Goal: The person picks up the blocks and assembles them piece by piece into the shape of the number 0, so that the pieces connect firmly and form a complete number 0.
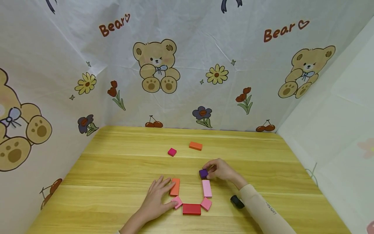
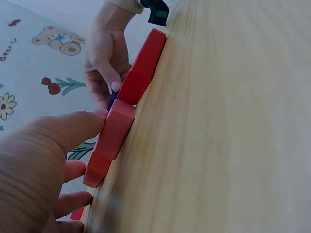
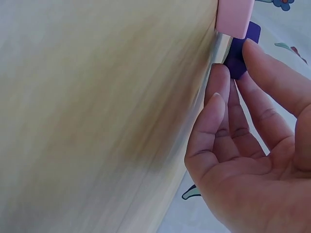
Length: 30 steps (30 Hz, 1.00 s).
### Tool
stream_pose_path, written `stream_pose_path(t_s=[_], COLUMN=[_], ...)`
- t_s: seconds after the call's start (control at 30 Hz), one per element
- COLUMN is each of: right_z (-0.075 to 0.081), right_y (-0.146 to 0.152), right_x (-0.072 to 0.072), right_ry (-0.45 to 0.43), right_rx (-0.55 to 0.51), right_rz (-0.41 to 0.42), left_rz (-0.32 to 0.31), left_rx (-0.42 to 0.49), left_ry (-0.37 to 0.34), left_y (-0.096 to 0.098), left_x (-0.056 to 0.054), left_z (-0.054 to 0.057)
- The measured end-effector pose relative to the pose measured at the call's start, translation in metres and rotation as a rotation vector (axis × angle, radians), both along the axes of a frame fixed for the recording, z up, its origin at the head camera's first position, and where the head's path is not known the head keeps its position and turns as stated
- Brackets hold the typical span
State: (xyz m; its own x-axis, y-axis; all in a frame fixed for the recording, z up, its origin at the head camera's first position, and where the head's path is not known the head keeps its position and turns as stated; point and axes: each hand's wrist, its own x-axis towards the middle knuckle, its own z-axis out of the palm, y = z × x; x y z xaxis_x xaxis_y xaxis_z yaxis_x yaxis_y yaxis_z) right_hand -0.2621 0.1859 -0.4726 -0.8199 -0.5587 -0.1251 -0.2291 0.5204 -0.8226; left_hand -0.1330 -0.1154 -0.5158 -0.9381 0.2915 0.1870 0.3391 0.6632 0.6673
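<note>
My right hand [image 1: 222,170] pinches a small purple block [image 1: 203,174] between thumb and fingers, just beyond the far end of a light pink block [image 1: 206,188]. In the right wrist view the purple block [image 3: 236,60] sits by the fingertips, partly behind the pink one. My left hand [image 1: 155,201] lies with its fingers extended along an orange block [image 1: 175,187], its thumb on a pink cube [image 1: 178,202]. A red block [image 1: 191,209] joins that cube to a second pink cube [image 1: 206,204]. Together the blocks form a U on the table.
A magenta cube [image 1: 172,152] and another orange block [image 1: 195,146] lie farther back on the wooden table [image 1: 131,156]. A black object [image 1: 237,201] is beside the right sleeve. Printed cloth [image 1: 190,58] hangs behind the table.
</note>
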Motion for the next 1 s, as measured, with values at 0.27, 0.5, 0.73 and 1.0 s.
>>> stream_pose_path(t_s=[0.27, 0.5, 0.73, 1.0], right_z=[-0.0007, -0.0009, 0.0011, 0.0013], right_y=[-0.0003, -0.0009, -0.0013, -0.0013], right_x=[0.0003, 0.0006, 0.0011, 0.0011], right_ry=[-0.022, -0.025, -0.043, -0.04], right_rx=[-0.009, -0.013, -0.013, -0.013], right_rz=[0.015, 0.024, 0.03, 0.041], left_rz=[0.0, 0.002, 0.003, 0.002], left_rx=[-0.007, -0.009, -0.009, -0.004], left_ry=[0.044, 0.042, 0.017, 0.004], left_y=[0.0007, 0.0005, 0.0001, -0.0004], left_x=[-0.0008, -0.0012, -0.0009, -0.0007], left_z=[-0.0022, -0.003, -0.0022, -0.0017])
